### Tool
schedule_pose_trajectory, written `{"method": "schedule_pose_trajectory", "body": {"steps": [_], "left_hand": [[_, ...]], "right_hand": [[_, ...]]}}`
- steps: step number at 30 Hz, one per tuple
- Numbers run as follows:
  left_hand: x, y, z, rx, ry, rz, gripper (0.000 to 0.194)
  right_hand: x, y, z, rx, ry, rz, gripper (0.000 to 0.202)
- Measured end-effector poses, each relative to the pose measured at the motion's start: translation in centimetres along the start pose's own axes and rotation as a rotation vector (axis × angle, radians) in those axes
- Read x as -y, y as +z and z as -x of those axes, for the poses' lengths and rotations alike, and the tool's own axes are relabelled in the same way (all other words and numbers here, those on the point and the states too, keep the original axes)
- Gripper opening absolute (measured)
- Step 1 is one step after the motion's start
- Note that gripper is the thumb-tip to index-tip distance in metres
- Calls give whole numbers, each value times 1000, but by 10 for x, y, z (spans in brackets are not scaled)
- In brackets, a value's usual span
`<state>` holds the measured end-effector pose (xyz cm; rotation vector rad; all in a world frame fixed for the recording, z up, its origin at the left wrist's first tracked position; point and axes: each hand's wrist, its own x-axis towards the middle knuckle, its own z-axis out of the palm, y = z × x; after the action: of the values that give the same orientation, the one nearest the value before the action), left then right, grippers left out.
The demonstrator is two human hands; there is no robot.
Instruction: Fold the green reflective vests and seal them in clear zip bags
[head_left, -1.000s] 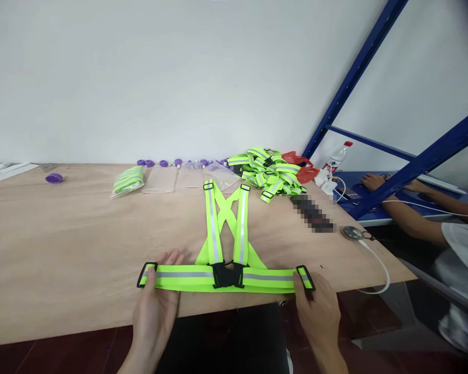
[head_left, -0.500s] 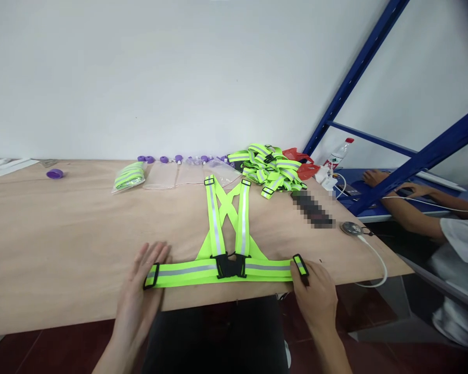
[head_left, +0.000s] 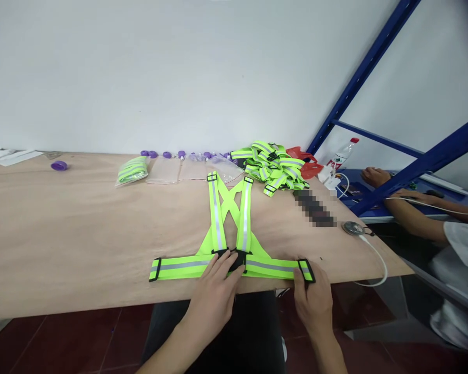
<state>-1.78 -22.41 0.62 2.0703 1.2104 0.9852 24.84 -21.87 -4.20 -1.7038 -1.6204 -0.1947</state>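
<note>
A neon-yellow reflective harness vest [head_left: 191, 266] with grey stripes lies flat near the table's front edge, its two shoulder straps crossing at the top. My left hand [head_left: 212, 291] rests with outstretched fingers on the black buckle [head_left: 238, 259] at the middle of the waist strap, partly hiding it. At the strap's right end, my right hand [head_left: 314, 296] pinches the band beside a black slider [head_left: 307, 270]. Another black slider [head_left: 155, 269] sits at the left end, with no hand on it.
Behind the vest lie flat clear plastic bags [head_left: 163, 171], a packed bag of yellow straps [head_left: 132, 170], and purple caps [head_left: 167, 155]. A heap of reflective straps [head_left: 275, 166] is at the back right. A round device [head_left: 353, 228] with a white cable lies right. A co-worker's arm [head_left: 413, 215] shows beyond the blue frame.
My left hand has left the strap's left end and moved right onto the central buckle. My right hand stays at the right end, which has shifted slightly right.
</note>
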Motion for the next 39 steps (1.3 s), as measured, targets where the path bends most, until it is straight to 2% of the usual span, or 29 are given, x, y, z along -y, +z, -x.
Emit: {"method": "schedule_pose_trajectory", "body": {"steps": [4, 7, 9, 13, 16, 20, 23, 25, 28, 32, 34, 37, 39], "left_hand": [[8, 5, 5, 22, 30, -56, 54], [0, 2, 8, 93, 53, -200, 55], [-9, 2, 9, 151, 33, -320, 54], [-20, 8, 9, 225, 15, -460, 57], [-22, 12, 10, 225, 41, -505, 58], [-24, 13, 8, 227, 57, -527, 46], [-27, 8, 2, 322, 76, -597, 37], [-29, 4, -3, 351, 93, -633, 30], [-33, -1, -12, 308, 86, -631, 23], [-36, 0, -17, 273, 51, -629, 17], [-37, 1, -17, 256, 41, -617, 17], [-39, 3, -15, 227, 26, -605, 36], [-41, 5, -16, 217, 13, -631, 52]], "right_hand": [[1, -1, 1, -18, 82, -8, 55], [10, -1, -8, -77, 159, 23, 56], [19, -2, -20, -146, 141, 51, 51], [41, -9, -49, -289, -122, 42, 25], [72, -17, -66, -302, -403, -34, 8], [130, -15, -71, -214, -743, -213, 9], [158, -5, -68, -111, -823, -308, 16], [161, 2, -68, -70, -771, -353, 14], [149, 5, -70, -88, -642, -408, 7], [126, -5, -70, -148, -453, -379, 8], [113, -11, -68, -197, -305, -312, 7], [90, -16, -65, -297, -53, -225, 19], [75, -17, -62, -309, 81, -215, 28]]}}
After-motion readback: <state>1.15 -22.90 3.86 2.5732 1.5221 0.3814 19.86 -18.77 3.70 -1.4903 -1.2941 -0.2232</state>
